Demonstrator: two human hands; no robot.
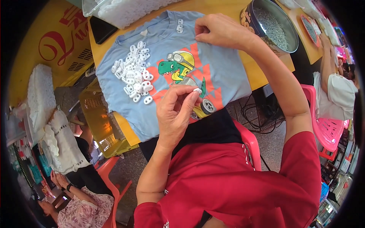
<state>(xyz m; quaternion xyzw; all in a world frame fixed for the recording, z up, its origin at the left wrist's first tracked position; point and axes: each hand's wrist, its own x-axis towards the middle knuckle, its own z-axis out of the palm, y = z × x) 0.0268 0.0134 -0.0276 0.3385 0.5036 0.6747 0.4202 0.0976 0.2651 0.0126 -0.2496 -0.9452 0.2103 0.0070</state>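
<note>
My left hand (pixel 175 110) pinches a small white plastic piece (pixel 197 91) between thumb and forefinger, above the printed dinosaur. Over the shirt's upper right part, my right hand (pixel 224 32) has its fingers curled and pressed together; whatever is in them, if anything, is hidden. Just left of it, several white pieces (pixel 180 26) lie in a short column. Under both hands a light blue T-shirt (pixel 228 76) is spread on the table. A loose heap of white two-hole plastic pieces (pixel 131 68) covers its left side.
A round tin (pixel 249 22) of small metal parts stands at the far right. At the back, a clear container (pixel 89 7) holds many white pieces, beside a dark flat device (pixel 102 31). A yellow crate (pixel 95 114) sits left of the table. Other people work at both sides.
</note>
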